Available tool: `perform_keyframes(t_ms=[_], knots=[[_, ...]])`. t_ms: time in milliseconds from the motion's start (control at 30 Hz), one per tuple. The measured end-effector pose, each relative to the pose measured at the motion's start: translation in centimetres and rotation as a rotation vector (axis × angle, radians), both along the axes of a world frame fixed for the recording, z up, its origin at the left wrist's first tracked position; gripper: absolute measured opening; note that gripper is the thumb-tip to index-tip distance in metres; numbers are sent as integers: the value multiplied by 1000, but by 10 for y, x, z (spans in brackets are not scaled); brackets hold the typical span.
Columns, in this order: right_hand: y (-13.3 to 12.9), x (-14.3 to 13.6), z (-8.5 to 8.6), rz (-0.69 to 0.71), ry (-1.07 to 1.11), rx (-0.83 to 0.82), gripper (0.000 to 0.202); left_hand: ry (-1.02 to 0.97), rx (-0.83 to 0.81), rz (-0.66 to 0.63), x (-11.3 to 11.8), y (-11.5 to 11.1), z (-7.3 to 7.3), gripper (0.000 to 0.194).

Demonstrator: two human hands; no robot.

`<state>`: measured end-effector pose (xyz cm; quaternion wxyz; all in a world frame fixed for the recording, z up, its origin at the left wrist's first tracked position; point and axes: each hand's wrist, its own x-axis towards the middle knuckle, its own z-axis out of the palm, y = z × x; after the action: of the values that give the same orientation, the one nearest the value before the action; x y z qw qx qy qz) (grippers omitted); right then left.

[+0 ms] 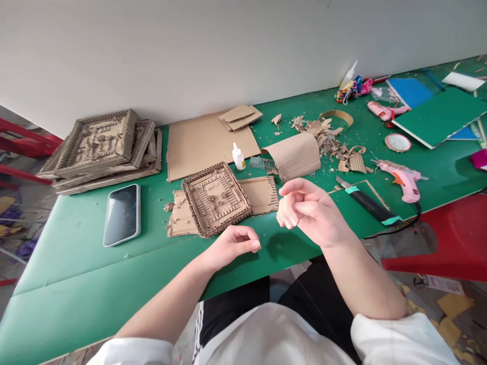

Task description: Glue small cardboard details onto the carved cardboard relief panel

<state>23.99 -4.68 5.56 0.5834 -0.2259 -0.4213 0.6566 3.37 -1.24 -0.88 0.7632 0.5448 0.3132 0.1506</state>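
My left hand [234, 247] rests at the table's front edge, its fingers curled in and nothing showing in them. Just beyond it lies a square cardboard frame piece [218, 198] with a corrugated rim and small raised cardboard shapes inside. That piece sits tilted across a flat cardboard strip [262, 195]. My right hand [306, 210] is raised above the table to the right of the piece, its fingers bent inward with no object visible in them. Behind the piece stands a small white glue bottle [238, 156]. A curved cardboard sheet [294, 157] partly covers a clear green ruler [262, 162].
Stacked cardboard frames [101, 139] stand at the left, behind a phone [122, 215]. A cardboard sheet [209, 144] lies near the wall. To the right are cardboard scraps [331, 139], a utility knife [371, 205], a pink glue gun [403, 180], tape [397, 142] and a green board [445, 116].
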Motion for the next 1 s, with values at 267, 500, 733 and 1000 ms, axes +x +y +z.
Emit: perform_keyframes(t_ms=[267, 500, 733, 1000], knots=[[-2, 0, 2, -5, 0, -10, 16, 5, -8, -7, 0, 0, 0, 36], [-2, 1, 0, -6, 3, 7, 15, 0, 0, -9, 1, 0, -1, 35], [-3, 3, -4, -49, -37, 53, 23, -4, -3, -15, 1, 0, -1, 36], [-2, 2, -4, -35, 29, -19, 10, -1, -13, -17, 1, 0, -2, 36]])
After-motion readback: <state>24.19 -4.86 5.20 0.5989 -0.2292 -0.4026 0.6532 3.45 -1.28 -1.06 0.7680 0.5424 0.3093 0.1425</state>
